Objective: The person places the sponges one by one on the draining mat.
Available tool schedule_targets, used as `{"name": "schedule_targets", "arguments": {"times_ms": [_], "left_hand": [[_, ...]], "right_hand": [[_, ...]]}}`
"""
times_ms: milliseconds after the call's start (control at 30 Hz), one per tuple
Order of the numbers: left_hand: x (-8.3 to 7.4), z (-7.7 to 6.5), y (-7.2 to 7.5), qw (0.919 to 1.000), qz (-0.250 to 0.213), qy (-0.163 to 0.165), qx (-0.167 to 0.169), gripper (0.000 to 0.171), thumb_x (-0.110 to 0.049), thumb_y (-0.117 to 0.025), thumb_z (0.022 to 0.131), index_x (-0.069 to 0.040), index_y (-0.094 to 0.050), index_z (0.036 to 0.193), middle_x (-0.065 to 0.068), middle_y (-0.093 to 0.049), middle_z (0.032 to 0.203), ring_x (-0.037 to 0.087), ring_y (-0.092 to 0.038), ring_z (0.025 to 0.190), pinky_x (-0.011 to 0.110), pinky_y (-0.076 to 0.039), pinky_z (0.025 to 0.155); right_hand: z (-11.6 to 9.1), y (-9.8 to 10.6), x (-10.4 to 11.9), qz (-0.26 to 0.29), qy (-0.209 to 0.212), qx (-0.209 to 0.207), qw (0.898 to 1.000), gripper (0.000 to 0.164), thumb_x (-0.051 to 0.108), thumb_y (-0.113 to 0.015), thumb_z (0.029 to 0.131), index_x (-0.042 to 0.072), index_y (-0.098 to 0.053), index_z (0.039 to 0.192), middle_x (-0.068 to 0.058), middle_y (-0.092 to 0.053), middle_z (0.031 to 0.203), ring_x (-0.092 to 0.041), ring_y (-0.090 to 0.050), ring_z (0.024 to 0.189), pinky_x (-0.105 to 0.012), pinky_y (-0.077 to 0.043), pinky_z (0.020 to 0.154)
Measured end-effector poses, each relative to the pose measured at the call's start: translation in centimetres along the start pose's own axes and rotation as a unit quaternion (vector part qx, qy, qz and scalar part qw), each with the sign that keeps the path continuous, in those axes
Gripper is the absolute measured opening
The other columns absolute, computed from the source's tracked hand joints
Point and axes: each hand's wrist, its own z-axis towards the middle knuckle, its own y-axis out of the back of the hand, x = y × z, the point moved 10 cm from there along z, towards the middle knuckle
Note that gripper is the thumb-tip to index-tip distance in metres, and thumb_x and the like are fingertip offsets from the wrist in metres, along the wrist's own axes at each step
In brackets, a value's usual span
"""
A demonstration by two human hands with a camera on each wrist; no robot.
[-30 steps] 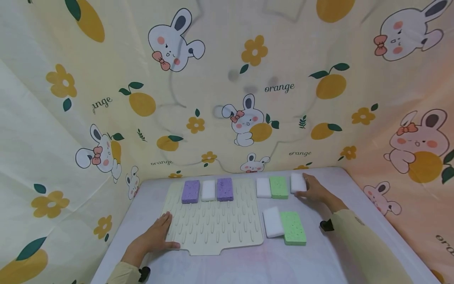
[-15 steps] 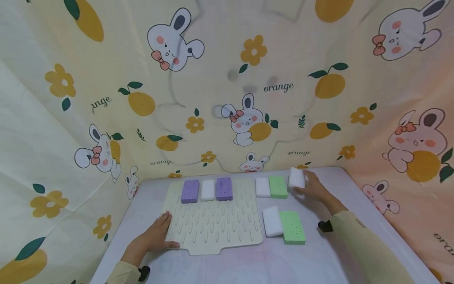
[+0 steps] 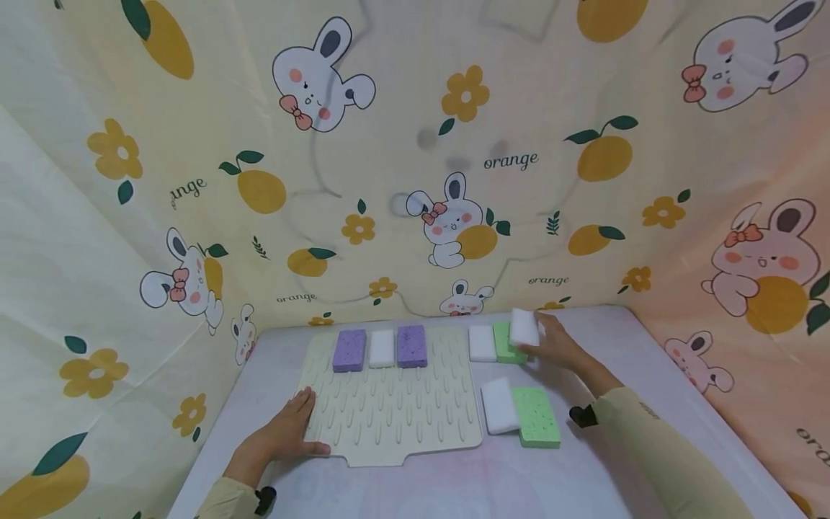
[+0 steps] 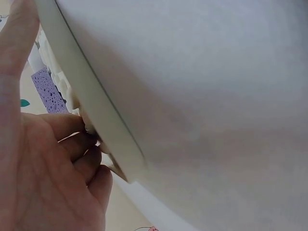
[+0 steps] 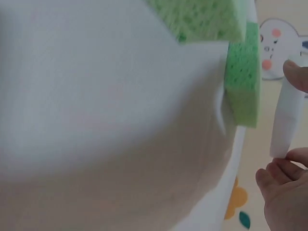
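Observation:
My right hand pinches a white sponge between thumb and fingers, raised over a green sponge that it partly covers in the head view. In the right wrist view the held white sponge stands on edge between the thumb and fingertips. My left hand rests at the left edge of a pale ridged board, fingers extended along it and thumb at its front corner. On the board's back part lie a purple sponge, a white one and another purple one, side by side.
Left of the covered green sponge lies a white sponge, right by the board. Nearer the front, another white sponge leans against a green one. A patterned cloth walls in the white table at the back and sides.
My right hand has lifted the white sponge off the table at the back right and carried it left, over the green sponge. The left hand and board stay put.

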Motion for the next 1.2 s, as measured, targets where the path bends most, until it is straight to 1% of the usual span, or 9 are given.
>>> {"name": "schedule_targets", "arguments": {"times_ms": [233, 333, 467, 600, 767, 967, 1133, 1200], "left_hand": [[0.0, 0.0, 0.2, 1.0, -0.003, 0.0, -0.005, 0.133, -0.062, -0.09, 0.075, 0.015, -0.026, 0.162, 0.035, -0.02, 0.172, 0.05, -0.021, 0.16, 0.061, -0.024, 0.131], [0.1, 0.0, 0.2, 1.0, -0.001, -0.003, -0.007, 0.132, -0.061, -0.091, 0.076, 0.016, -0.027, 0.162, 0.036, -0.021, 0.171, 0.051, -0.022, 0.16, 0.061, -0.024, 0.131], [0.0, 0.0, 0.3, 0.9999, 0.0, -0.006, -0.008, 0.13, -0.059, -0.091, 0.077, 0.017, -0.027, 0.161, 0.036, -0.022, 0.171, 0.051, -0.022, 0.16, 0.06, -0.024, 0.131], [-0.2, -0.2, 0.3, 0.9999, -0.006, -0.004, -0.008, 0.13, -0.059, -0.091, 0.077, 0.017, -0.027, 0.161, 0.036, -0.022, 0.171, 0.051, -0.022, 0.16, 0.061, -0.024, 0.131], [-0.1, -0.1, 0.2, 1.0, -0.006, -0.001, -0.006, 0.13, -0.059, -0.091, 0.077, 0.016, -0.027, 0.162, 0.035, -0.021, 0.172, 0.05, -0.022, 0.16, 0.06, -0.024, 0.131], [0.3, 0.2, -0.1, 1.0, -0.003, 0.001, -0.005, 0.131, -0.06, -0.091, 0.077, 0.015, -0.027, 0.162, 0.035, -0.021, 0.172, 0.05, -0.021, 0.16, 0.061, -0.024, 0.131], [0.6, 0.3, -0.3, 1.0, 0.003, 0.002, -0.006, 0.132, -0.063, -0.09, 0.076, 0.015, -0.026, 0.162, 0.034, -0.021, 0.172, 0.05, -0.021, 0.16, 0.06, -0.025, 0.131], [0.6, 0.3, -0.3, 1.0, 0.005, 0.001, -0.007, 0.133, -0.063, -0.09, 0.076, 0.015, -0.026, 0.162, 0.035, -0.022, 0.172, 0.05, -0.022, 0.16, 0.06, -0.025, 0.131]], "right_hand": [[0.3, -1.0, 2.0, -0.009, 0.017, 0.007, 1.0, 0.119, 0.05, -0.085, 0.092, -0.009, -0.014, 0.167, -0.039, -0.014, 0.169, -0.061, -0.019, 0.154, -0.076, -0.022, 0.124], [0.3, -1.5, 3.1, -0.005, 0.026, 0.009, 1.0, 0.116, 0.046, -0.086, 0.092, -0.008, -0.016, 0.168, -0.038, -0.018, 0.169, -0.06, -0.021, 0.154, -0.076, -0.024, 0.124], [0.0, -1.9, 4.9, -0.004, 0.048, 0.008, 0.999, 0.112, 0.04, -0.087, 0.092, -0.01, -0.019, 0.166, -0.039, -0.022, 0.167, -0.06, -0.025, 0.153, -0.076, -0.028, 0.122], [-0.2, -2.4, 6.4, -0.013, 0.057, 0.011, 0.998, 0.112, 0.041, -0.087, 0.092, -0.011, -0.019, 0.166, -0.039, -0.022, 0.167, -0.059, -0.026, 0.153, -0.076, -0.03, 0.122], [-0.2, -3.3, 7.8, -0.021, 0.058, 0.016, 0.998, 0.114, 0.043, -0.087, 0.091, -0.009, -0.019, 0.166, -0.036, -0.021, 0.169, -0.057, -0.024, 0.154, -0.074, -0.029, 0.123], [-0.1, -4.4, 8.9, -0.018, 0.061, 0.021, 0.998, 0.112, 0.041, -0.088, 0.091, -0.007, -0.021, 0.167, -0.035, -0.024, 0.169, -0.056, -0.029, 0.153, -0.072, -0.032, 0.123], [0.2, -5.2, 10.1, -0.017, 0.092, 0.021, 0.995, 0.108, 0.033, -0.089, 0.091, -0.011, -0.023, 0.164, -0.038, -0.026, 0.167, -0.057, -0.03, 0.152, -0.072, -0.033, 0.123], [0.3, -5.6, 10.6, -0.021, 0.101, 0.023, 0.994, 0.108, 0.032, -0.089, 0.091, -0.012, -0.024, 0.164, -0.038, -0.027, 0.166, -0.057, -0.031, 0.151, -0.071, -0.034, 0.123]]}}
